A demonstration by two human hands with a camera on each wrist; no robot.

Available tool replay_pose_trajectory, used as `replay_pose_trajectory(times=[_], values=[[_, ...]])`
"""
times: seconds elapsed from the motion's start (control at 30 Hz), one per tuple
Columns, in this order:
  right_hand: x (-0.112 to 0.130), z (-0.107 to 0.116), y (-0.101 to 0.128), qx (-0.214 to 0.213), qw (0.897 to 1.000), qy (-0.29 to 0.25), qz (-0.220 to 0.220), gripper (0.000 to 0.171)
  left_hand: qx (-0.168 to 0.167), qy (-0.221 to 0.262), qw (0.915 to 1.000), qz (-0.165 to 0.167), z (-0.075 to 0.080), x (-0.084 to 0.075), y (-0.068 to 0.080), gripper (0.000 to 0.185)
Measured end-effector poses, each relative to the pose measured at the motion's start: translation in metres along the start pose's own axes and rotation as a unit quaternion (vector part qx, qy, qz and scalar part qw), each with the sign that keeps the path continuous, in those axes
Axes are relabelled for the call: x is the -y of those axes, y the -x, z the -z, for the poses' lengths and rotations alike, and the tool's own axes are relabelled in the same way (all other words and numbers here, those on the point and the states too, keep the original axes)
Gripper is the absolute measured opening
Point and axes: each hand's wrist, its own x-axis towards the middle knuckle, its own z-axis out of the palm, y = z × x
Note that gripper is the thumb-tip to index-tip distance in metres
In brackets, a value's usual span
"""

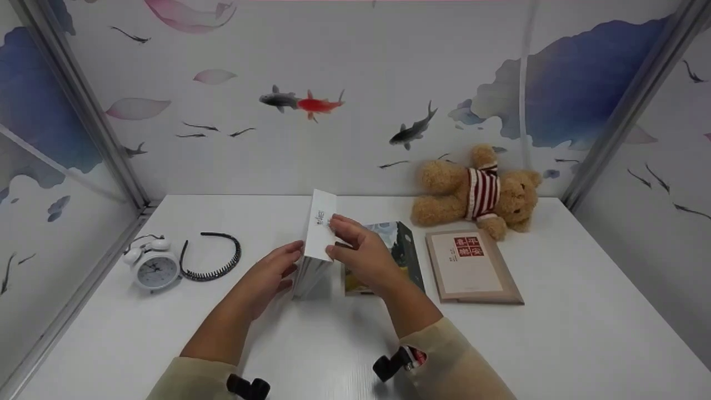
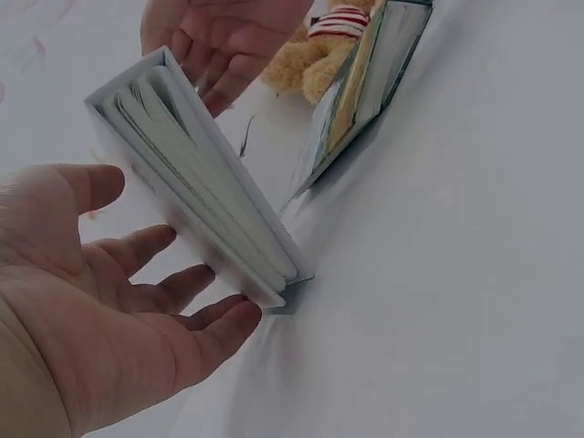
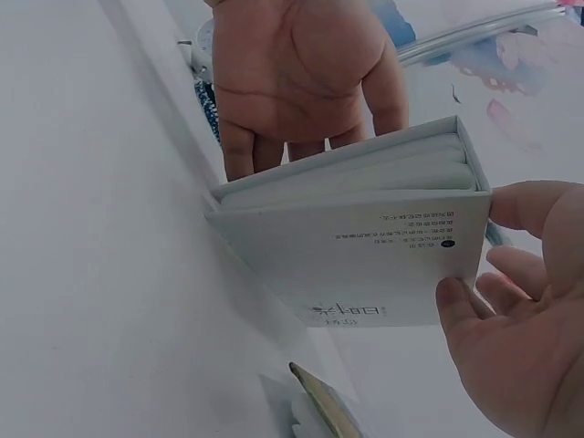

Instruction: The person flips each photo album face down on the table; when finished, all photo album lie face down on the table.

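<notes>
Head view first: a white book (image 1: 319, 236) stands on edge near the middle of the white table (image 1: 583, 333), tilted, with a hand on either side of it. The left hand (image 1: 272, 275) sits at about 8 o'clock from the book, fingers straight and spread, their tips at the book's left face. The right hand (image 1: 361, 255) is at about 4 o'clock from it, fingers extended, with the tips resting on the cover near the printed lettering.

From the left wrist, the book (image 2: 201, 173) leans over with its page edges showing, and the left hand (image 2: 109, 319) lies open just below it, fingertips close to the lower corner; I cannot tell whether they touch. The right hand (image 2: 228, 36) shows open-palmed beyond the book.

From the right wrist, the book (image 3: 365, 246) fills the centre, the right hand (image 3: 520, 310) at its edge with thumb and fingers relaxed, not curled round it, and the left hand (image 3: 301, 73) flat behind.

Just beside the right hand, at 3 o'clock, a dark illustrated book (image 1: 402, 247) lies flat, then a tan book with red characters (image 1: 472, 266). A teddy bear (image 1: 477, 191) lies at 1 o'clock by the wall. At 9 o'clock sit a black headband (image 1: 214, 258) and a white alarm clock (image 1: 153, 266).
</notes>
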Motion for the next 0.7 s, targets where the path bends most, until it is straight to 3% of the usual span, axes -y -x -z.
replay_pose_trajectory(times=[0.33,0.53,0.7], values=[[-0.006,-0.003,-0.001,0.005,0.996,0.077,-0.051,0.066,-0.046,-0.038,0.9978,0.028,0.014,0.007,-0.003,0.061],[-0.009,-0.007,0.0,0.005,0.993,0.094,-0.064,0.074,-0.062,-0.069,0.9946,0.045,0.019,0.01,-0.005,0.075],[-0.015,-0.01,0.0,0.012,0.992,0.103,-0.066,0.076,-0.078,-0.081,0.9919,0.059,0.023,0.011,-0.006,0.076]])
